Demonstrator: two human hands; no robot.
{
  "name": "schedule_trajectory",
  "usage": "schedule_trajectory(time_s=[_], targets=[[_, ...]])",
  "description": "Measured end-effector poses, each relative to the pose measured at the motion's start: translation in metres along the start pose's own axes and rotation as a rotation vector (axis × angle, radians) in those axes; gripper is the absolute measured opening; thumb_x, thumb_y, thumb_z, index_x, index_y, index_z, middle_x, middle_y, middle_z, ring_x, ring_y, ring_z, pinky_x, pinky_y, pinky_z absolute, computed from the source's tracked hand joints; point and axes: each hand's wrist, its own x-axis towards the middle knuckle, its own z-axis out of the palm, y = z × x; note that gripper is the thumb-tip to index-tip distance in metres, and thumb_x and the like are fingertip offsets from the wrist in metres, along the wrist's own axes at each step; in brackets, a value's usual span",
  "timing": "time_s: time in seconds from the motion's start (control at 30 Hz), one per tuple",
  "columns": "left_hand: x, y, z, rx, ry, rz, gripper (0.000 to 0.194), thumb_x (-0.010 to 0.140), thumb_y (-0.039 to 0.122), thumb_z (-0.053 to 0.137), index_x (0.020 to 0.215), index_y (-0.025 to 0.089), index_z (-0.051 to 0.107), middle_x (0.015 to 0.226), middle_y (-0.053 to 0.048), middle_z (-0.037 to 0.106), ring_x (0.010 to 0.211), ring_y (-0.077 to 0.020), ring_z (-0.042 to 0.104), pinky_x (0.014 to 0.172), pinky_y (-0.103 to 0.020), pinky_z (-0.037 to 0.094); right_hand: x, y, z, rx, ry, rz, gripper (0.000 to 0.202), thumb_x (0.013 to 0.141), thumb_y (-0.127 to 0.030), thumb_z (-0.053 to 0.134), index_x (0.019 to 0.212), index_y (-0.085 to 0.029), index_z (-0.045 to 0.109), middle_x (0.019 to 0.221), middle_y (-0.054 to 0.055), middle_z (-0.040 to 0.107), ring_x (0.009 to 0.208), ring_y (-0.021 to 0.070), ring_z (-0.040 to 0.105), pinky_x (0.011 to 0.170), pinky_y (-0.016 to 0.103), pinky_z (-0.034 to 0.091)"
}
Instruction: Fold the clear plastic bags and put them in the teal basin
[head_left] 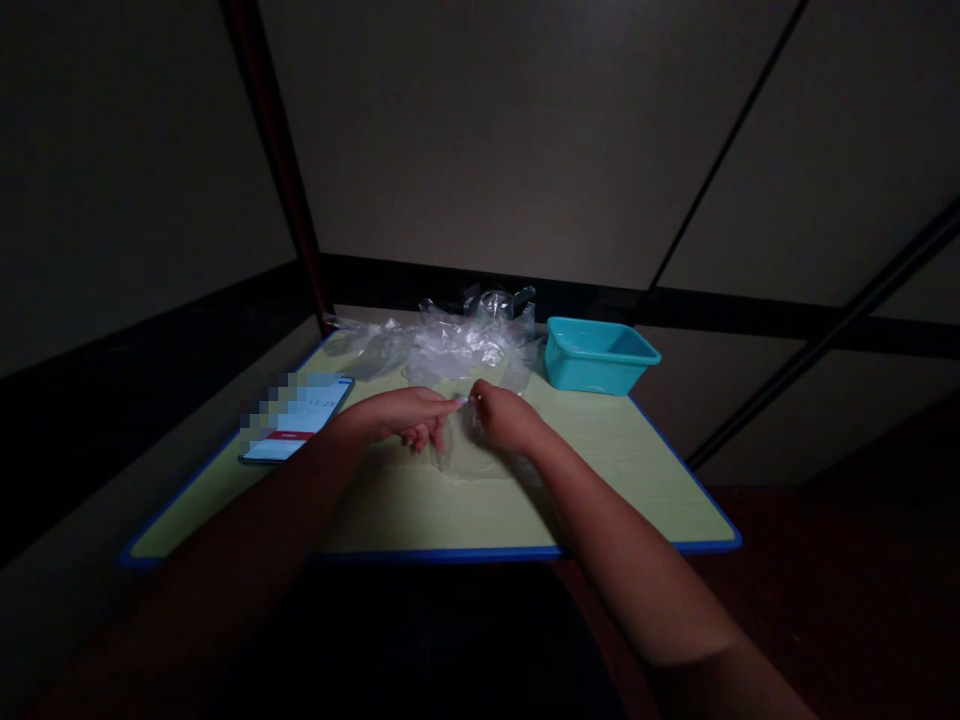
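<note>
A clear plastic bag (476, 455) hangs between my two hands, low over the middle of the table. My left hand (416, 412) pinches its upper edge between thumb and forefinger, the other fingers curled beneath. Close beside it on the right, my right hand (501, 415) is closed on the same edge, with its fingertips partly hidden. Behind them, a heap of crumpled clear plastic bags (450, 345) lies across the back of the table.
The pale yellow table (442, 520) has a blue rim. A turquoise basket (596, 372) stands at the back right. On the left lies a phone (300, 420) with a lit screen. Dark wall panels rise behind the table.
</note>
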Motion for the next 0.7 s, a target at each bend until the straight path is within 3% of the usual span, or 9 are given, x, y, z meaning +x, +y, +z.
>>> schedule_trajectory(time_s=[0.1, 0.2, 0.33, 0.53, 0.7], targets=[[-0.0030, 0.0011, 0.0012, -0.054, -0.102, 0.042, 0.053, 0.066, 0.068, 0.059, 0.075, 0.016, 0.054, 0.067, -0.005, 0.069, 0.045, -0.0118, 0.057, 0.049, -0.025, 0.042, -0.0012, -0.0049, -0.0041, 0.183, 0.004, -0.016, 0.024, 0.095, -0.030, 0.033, 0.089, -0.016, 0.052, 0.075, 0.004, 0.062, 0.066, 0.0136, 0.053, 0.060, 0.022, 0.034], [-0.0056, 0.0015, 0.0022, -0.108, -0.166, 0.054, 0.056, 0.066, 0.069, 0.059, 0.078, 0.015, 0.056, 0.070, -0.006, 0.069, 0.053, -0.0154, 0.062, 0.055, -0.028, 0.047, -0.0036, -0.0067, -0.0062, 0.356, -0.037, -0.081, 0.029, 0.095, -0.039, 0.033, 0.085, -0.018, 0.049, 0.068, -0.001, 0.058, 0.061, 0.0109, 0.050, 0.059, 0.021, 0.034], [-0.0058, 0.0001, 0.0029, -0.168, -0.232, 0.055, 0.053, 0.065, 0.065, 0.063, 0.079, 0.014, 0.058, 0.072, -0.008, 0.070, 0.061, -0.0195, 0.067, 0.063, -0.031, 0.049, -0.0050, -0.0057, -0.0054, 0.459, -0.102, -0.111, 0.027, 0.095, -0.040, 0.034, 0.083, -0.019, 0.046, 0.063, -0.004, 0.053, 0.058, 0.0097, 0.048, 0.057, 0.021, 0.035], [0.0005, 0.0003, 0.0040, -0.344, -0.047, -0.019, 0.060, 0.068, 0.073, 0.052, 0.077, 0.014, 0.057, 0.063, -0.008, 0.068, 0.058, -0.0224, 0.067, 0.064, -0.035, 0.050, -0.0037, -0.0053, -0.0044, 0.302, -0.015, -0.069, 0.037, 0.096, -0.046, 0.027, 0.085, -0.017, 0.049, 0.067, -0.001, 0.056, 0.060, 0.0114, 0.048, 0.057, 0.022, 0.033], [0.0026, 0.0048, 0.0044, -0.453, 0.082, -0.002, 0.050, 0.081, 0.064, 0.045, 0.078, 0.015, 0.056, 0.060, -0.005, 0.066, 0.059, -0.0212, 0.067, 0.066, -0.035, 0.051, -0.0041, -0.0051, -0.0043, 0.031, -0.116, -0.072, 0.049, 0.079, -0.064, 0.050, 0.084, -0.016, 0.056, 0.072, 0.004, 0.061, 0.060, 0.0130, 0.050, 0.052, 0.023, 0.029]])
